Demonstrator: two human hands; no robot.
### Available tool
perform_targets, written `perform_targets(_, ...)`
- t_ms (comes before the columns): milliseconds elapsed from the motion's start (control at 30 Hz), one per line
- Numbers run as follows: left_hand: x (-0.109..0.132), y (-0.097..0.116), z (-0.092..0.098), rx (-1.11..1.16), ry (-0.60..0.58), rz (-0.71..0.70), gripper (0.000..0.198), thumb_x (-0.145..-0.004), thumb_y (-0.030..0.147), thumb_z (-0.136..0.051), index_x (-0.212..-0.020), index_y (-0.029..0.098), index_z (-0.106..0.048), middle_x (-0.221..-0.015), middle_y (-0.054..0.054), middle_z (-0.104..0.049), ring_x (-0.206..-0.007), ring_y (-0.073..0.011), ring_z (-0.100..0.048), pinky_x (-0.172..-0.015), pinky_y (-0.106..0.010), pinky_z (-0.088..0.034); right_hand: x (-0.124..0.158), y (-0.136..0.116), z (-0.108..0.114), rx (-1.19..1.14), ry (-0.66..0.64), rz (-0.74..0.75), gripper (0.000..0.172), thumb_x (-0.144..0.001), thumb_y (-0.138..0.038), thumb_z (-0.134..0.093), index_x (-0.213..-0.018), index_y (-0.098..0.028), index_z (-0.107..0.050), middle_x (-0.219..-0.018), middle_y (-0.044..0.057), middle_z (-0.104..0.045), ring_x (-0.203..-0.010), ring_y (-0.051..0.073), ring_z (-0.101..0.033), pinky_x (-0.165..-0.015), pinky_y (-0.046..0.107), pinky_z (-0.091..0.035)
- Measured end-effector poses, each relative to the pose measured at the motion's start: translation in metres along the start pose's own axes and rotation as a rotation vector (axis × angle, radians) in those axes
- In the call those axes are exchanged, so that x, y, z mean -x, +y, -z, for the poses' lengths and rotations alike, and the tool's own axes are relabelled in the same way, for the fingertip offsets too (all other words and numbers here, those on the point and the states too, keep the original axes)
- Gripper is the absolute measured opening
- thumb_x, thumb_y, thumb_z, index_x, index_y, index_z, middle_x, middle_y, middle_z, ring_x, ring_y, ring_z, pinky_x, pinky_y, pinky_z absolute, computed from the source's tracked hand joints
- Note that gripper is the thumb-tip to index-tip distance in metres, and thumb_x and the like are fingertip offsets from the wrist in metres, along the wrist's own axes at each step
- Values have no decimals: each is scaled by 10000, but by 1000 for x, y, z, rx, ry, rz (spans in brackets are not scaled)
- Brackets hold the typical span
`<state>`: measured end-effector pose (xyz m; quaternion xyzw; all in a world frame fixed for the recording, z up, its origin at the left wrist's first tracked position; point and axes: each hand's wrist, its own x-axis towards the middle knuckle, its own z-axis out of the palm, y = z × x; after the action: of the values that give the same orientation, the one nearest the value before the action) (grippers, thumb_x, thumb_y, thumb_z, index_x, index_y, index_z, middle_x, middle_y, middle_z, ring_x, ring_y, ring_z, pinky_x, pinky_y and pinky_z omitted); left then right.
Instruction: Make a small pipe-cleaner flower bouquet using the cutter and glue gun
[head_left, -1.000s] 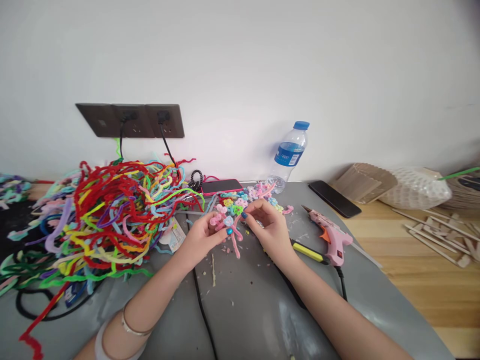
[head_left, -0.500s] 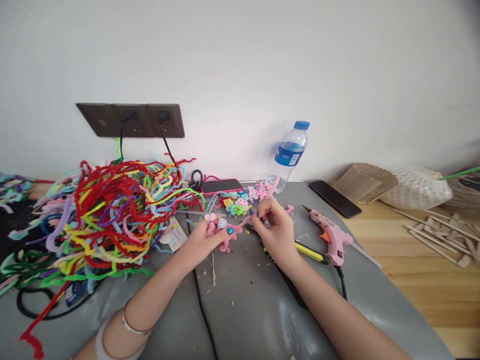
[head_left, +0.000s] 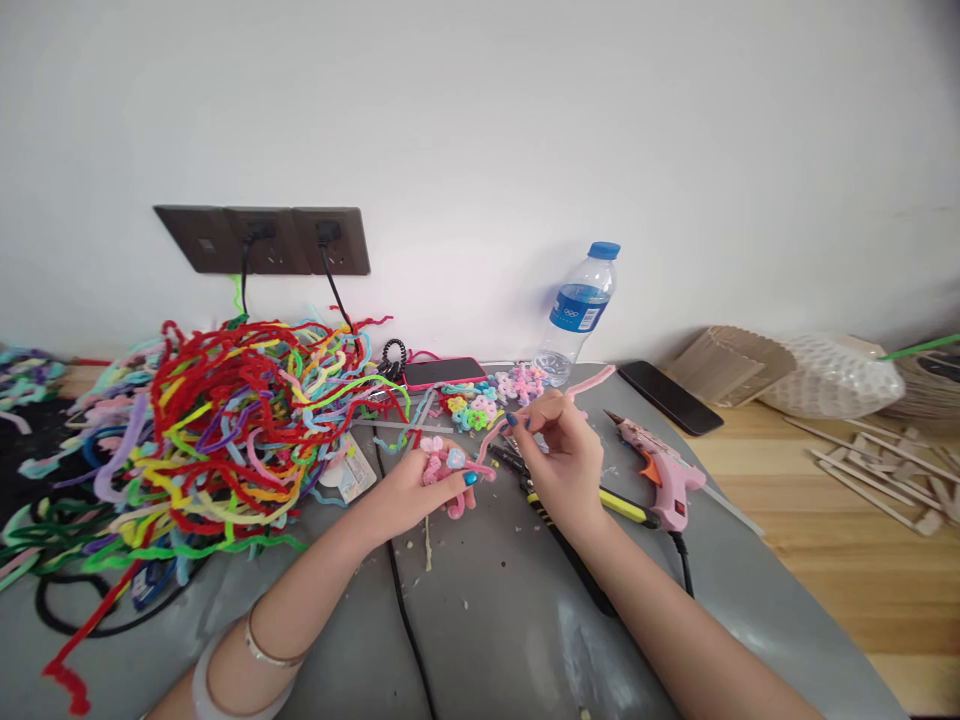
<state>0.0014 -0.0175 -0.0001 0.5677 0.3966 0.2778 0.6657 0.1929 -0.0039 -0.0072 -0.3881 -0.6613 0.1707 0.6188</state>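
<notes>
My left hand [head_left: 420, 490] is closed on a small bundle of pink pipe-cleaner flowers [head_left: 435, 462], with a pale blue flower among them. From this bundle a pink pipe cleaner [head_left: 596, 382] runs across to my right hand [head_left: 559, 445], which pinches it between thumb and fingers. Its free end sticks out beyond that hand, up and to the right. Behind both hands lie little coloured pipe-cleaner flowers [head_left: 480, 412]. Under my right wrist are pliers with black and yellow handles [head_left: 630, 507], partly hidden by the arm.
A large tangle of coloured pipe cleaners [head_left: 247, 430] covers the left side. Rightward lie a pink glue gun [head_left: 671, 490], a black phone [head_left: 670, 397] and wooden sticks [head_left: 877, 470]. A water bottle [head_left: 581, 310] stands by the wall. A black cable [head_left: 405, 610] crosses the grey mat.
My right hand has shifted slightly to the right. The pipe cleaner's free end has swung from pointing up to pointing right, and the stretch between my hands now bends. The left hand has tilted slightly.
</notes>
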Motion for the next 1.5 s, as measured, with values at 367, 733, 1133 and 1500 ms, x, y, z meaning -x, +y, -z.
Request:
perform_targets(367, -1, -3, 0, -51, 47, -14, 288, -867, 406, -604, -958, 139, -666, -691, -11, -615, -566, -106, -530, -584, -241, -441, 4, -2, -3, -131, -32, -64, 215, -914, -205, -603, -769, -246, -450, -755, 1, -504, -684, 169, -571, -626, 318, -471)
perform_targets(733, -5, -2, 3, -131, 202, -48, 300, -849, 430, -581, -793, 154, -685, -680, -28, -629, -591, -135, -534, -613, -261, -440, 0, -2, -4, -266, -72, -213, 133, -929, -332, -605, -891, -241, -515, -826, 1, -549, -690, 152, -601, -664, 317, -515)
perform_targets(1133, -5, 0, 10, -397, 479, -52, 349, -849, 403, -529, -610, 174, -640, -536, 2, -568, -502, -136, -498, -517, -251, -351, 8, -12, -5, -292, -231, -100, 335, -972, -321, -523, -1306, -304, -527, -996, 66, -631, -836, 201, -651, -745, 365, -564)
perform_targets(1500, -2, 0, 12, -213, 529, -235, 298, -903, 341, -512, -833, 151, -731, -681, -24, -648, -636, -137, -552, -664, -254, -449, 3, 0, -5, -19, -369, -296, 168, -910, -229, -513, -920, -214, -680, -684, 5, -643, -599, 153, -561, -574, 277, -439)
